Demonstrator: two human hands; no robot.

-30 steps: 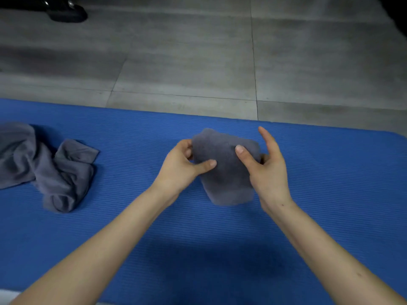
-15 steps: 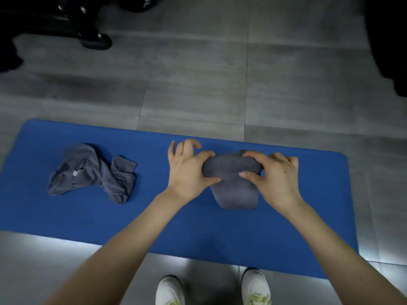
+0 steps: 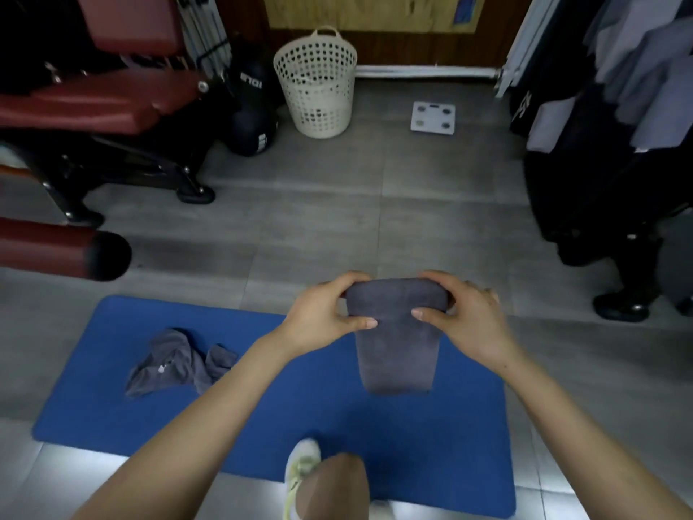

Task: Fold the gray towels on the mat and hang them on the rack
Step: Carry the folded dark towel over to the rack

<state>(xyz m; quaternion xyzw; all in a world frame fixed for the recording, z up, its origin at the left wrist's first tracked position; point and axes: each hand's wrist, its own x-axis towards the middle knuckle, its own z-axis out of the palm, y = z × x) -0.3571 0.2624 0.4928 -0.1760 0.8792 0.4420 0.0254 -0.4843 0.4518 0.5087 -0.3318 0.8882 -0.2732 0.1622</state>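
Note:
A folded gray towel (image 3: 396, 343) hangs in the air above the blue mat (image 3: 262, 418), gripped at its top fold by both hands. My left hand (image 3: 322, 313) holds its left top corner with the thumb in front. My right hand (image 3: 465, 317) holds the right top corner the same way. A second gray towel (image 3: 176, 364) lies crumpled on the left part of the mat. A rack (image 3: 615, 118) with gray and dark cloths hanging on it stands at the far right.
A cream laundry basket (image 3: 317, 84) and a white bathroom scale (image 3: 433, 118) stand by the back wall. A red padded bench (image 3: 93, 106) with black legs fills the left side. My knee and white shoe (image 3: 303, 474) show at the bottom, on the mat's near edge.
The folded towel has been lifted off the mat and now hangs from both hands. The view has risen and pulled back, bringing the room, the basket and the rack into sight.

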